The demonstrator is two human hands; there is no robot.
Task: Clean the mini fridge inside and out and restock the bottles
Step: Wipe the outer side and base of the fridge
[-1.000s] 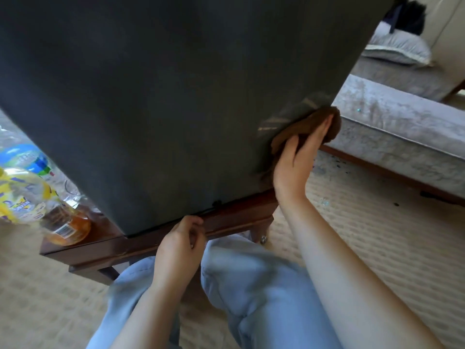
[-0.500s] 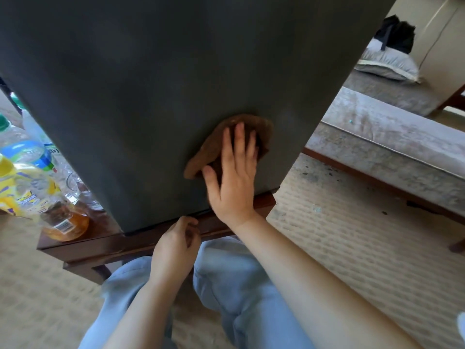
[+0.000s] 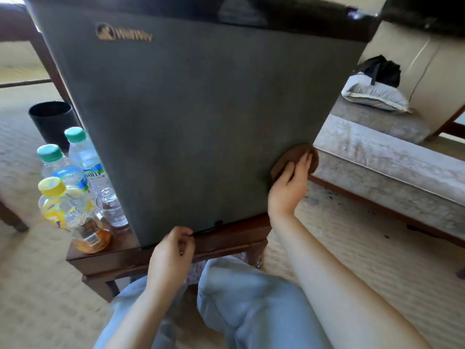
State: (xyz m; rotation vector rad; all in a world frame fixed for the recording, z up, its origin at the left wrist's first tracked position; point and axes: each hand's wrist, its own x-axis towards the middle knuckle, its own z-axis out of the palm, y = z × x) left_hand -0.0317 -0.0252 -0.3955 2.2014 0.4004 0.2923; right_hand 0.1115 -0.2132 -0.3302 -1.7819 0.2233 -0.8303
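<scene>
Dark wood surface [image 3: 105,258] stood on a woven mat floor [image 3: 352,260]. A grey cushioned bench [image 3: 390,167] with a pillow [image 3: 375,96] was at right and a black bin [image 3: 51,119] at left. The mini fridge [image 3: 196,117] sat on the surface, its door dark grey, matte and shut, with a gold logo [image 3: 124,34] at top left. Bottles [image 3: 83,157] and a glass [image 3: 110,207] stood just beside it. The right hand [image 3: 289,187] pressed a brown cloth [image 3: 297,152] flat on the door's lower right edge. The left hand [image 3: 171,255] was curled at the fridge's bottom edge; its grasp could not be told.
</scene>
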